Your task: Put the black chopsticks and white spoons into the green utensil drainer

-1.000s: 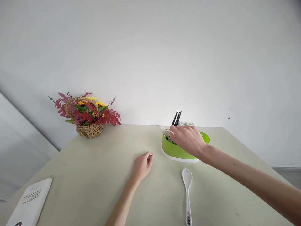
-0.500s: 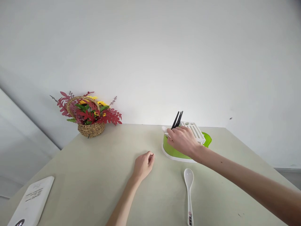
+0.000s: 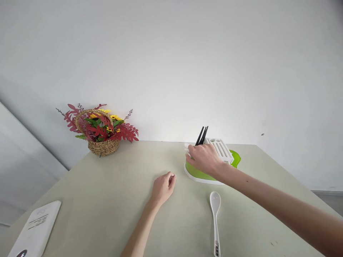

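Observation:
My right hand (image 3: 205,159) reaches over the left end of a green cutlery holder (image 3: 199,172) with a white slotted lid (image 3: 222,148). Its fingers are closed on a white spoon end (image 3: 187,146) that pokes out at the fingertips. Black chopsticks (image 3: 202,135) stand in the holder just behind the hand. My left hand (image 3: 162,188) rests on the beige table (image 3: 107,200), fingers loosely curled with nothing in them. A second white spoon (image 3: 215,217) lies on the table, nearer to me than the holder.
A wicker basket of red and yellow artificial flowers (image 3: 100,130) stands at the table's back left by the white wall. A white flat device (image 3: 36,228) lies at the front left corner. The table's right edge runs diagonally past my right forearm.
My right hand has shifted slightly left and lower onto the holder's left end, uncovering the white slotted lid. My left hand and the loose spoon have stayed put.

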### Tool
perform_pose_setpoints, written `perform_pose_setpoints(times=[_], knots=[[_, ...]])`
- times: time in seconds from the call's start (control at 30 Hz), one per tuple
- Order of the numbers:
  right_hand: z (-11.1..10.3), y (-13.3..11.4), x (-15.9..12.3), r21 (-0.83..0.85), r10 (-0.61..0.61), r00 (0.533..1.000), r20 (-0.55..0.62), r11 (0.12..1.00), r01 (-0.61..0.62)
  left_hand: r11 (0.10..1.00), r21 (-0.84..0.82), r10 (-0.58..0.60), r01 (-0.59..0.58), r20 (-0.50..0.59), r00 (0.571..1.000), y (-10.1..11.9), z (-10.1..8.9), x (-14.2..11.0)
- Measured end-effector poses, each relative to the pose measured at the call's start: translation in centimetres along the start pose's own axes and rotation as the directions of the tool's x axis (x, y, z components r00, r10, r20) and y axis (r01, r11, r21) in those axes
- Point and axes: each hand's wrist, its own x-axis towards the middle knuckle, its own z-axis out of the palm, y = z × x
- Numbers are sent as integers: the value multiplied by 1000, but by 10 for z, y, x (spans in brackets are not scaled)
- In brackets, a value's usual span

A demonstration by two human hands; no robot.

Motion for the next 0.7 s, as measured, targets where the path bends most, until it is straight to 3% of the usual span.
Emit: perform_pose_setpoints(times=[0.1, 0.17, 0.27, 0.33, 0.4, 0.53, 0.7], knots=[[-3, 3, -11, 17, -47, 998, -44, 999, 48, 1000, -2, 0, 0, -1, 1000, 0, -1, -1], [-3, 6, -25, 47, -152, 979, -135, 986, 160, 1000, -2, -2, 2, -2, 1000, 1, -1, -1], [3, 13, -52, 75, -384, 884, -267, 906, 416, 1000, 1, -6, 6, -3, 1000, 2, -1, 0], [10, 20, -71, 80, -512, 816, -267, 832, 548, 1000, 2, -9, 9, -3, 1000, 3, -1, 0], [21, 28, -90, 96, -584, 780, -223, 784, 614, 1000, 2, -14, 14, -2, 1000, 4, -2, 0], [47, 53, -117, 137, -573, 808, -140, 797, 589, 1000, 1, -18, 18, 4, 1000, 5, -3, 0], [82, 72, -144, 275, -374, 927, -39, 887, 370, 1000, 3, -23, 23, 8, 1000, 7, -5, 0]])
